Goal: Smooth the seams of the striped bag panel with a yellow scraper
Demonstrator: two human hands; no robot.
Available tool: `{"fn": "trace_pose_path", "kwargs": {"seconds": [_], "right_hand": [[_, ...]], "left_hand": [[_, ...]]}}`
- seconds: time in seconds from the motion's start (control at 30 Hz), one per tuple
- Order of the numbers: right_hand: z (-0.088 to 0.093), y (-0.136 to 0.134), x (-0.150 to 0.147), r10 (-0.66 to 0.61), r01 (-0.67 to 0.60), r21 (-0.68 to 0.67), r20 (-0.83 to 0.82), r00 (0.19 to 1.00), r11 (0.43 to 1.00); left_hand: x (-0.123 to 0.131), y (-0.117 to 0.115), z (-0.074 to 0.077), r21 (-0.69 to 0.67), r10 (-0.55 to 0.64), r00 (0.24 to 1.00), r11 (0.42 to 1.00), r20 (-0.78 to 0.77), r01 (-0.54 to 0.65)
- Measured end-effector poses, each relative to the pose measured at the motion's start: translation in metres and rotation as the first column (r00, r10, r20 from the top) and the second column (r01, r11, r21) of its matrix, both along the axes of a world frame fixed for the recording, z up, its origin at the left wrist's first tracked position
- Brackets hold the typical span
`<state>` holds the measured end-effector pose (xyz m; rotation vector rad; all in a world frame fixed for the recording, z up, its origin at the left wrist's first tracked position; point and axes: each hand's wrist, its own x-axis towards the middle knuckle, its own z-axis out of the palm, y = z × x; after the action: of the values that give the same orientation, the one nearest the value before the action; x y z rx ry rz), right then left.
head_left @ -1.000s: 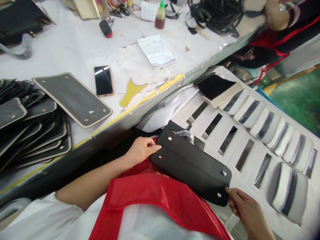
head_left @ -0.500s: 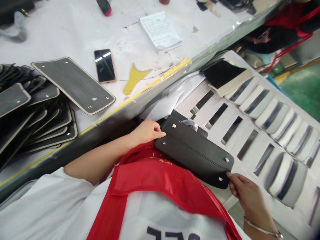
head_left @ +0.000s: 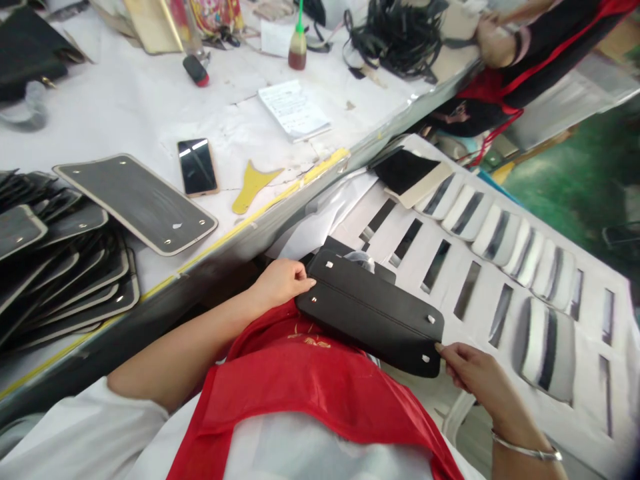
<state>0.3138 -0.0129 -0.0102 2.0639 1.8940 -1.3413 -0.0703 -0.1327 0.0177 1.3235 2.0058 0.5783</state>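
Observation:
A black bag [head_left: 373, 313] lies bottom-up over my lap, its flat base with small metal studs facing me. My left hand [head_left: 281, 282] grips its left end with curled fingers. At the opposite end my right hand [head_left: 470, 373] pinches the right corner. A red vest [head_left: 310, 387] covers my front below the bag.
The white worktable [head_left: 150, 100] holds a black base panel [head_left: 135, 202], a stack of such panels [head_left: 55, 267], a phone [head_left: 197, 167], a yellow template [head_left: 253, 185], a notepad [head_left: 294, 110] and a glue bottle [head_left: 298, 47]. To the right, a slotted white rack [head_left: 500, 267] stands. Another person [head_left: 505, 40] works at the far right.
The view has tilted back up, so more of the tabletop shows again. Both hands keep hold of the bag's ends, and the bag stays on my lap.

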Motion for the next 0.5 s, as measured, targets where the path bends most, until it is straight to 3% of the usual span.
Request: {"fn": "trace_pose_path", "kwargs": {"seconds": [0.1,0.17,0.23,0.3,0.37,0.43,0.5], "right_hand": [[0.020,0.011,-0.019,0.105,-0.136,0.286,0.119,0.987,0.949],[0.035,0.016,-0.050,0.185,-0.216,0.473,0.113,0.976,0.854],[0.047,0.019,-0.092,0.396,-0.354,0.586,0.061,0.916,0.729],[0.053,0.021,-0.135,0.618,-0.496,0.615,0.017,0.786,0.613],[0.054,0.025,-0.170,0.762,-0.604,0.610,0.002,0.648,0.513],[0.052,0.031,-0.194,0.827,-0.674,0.578,-0.002,0.562,0.460],[0.050,0.038,-0.208,0.848,-0.708,0.538,-0.025,0.529,0.458]], "left_hand": [[0.001,0.001,-0.003,-0.016,0.000,1.000,1.000,0.015,0.000],[0.002,0.002,-0.004,-0.037,0.016,0.999,0.999,0.030,-0.015],[0.004,0.002,-0.003,-0.064,0.031,0.999,0.998,0.033,-0.029],[0.006,0.001,-0.002,-0.079,0.031,0.999,0.996,0.018,-0.030],[0.007,-0.001,0.000,-0.085,0.016,1.000,0.996,-0.001,-0.016],[0.006,-0.002,0.001,-0.073,-0.001,1.000,0.997,-0.030,-0.001],[0.004,0.000,0.002,-0.033,-0.012,0.999,0.999,-0.048,0.010]]}}
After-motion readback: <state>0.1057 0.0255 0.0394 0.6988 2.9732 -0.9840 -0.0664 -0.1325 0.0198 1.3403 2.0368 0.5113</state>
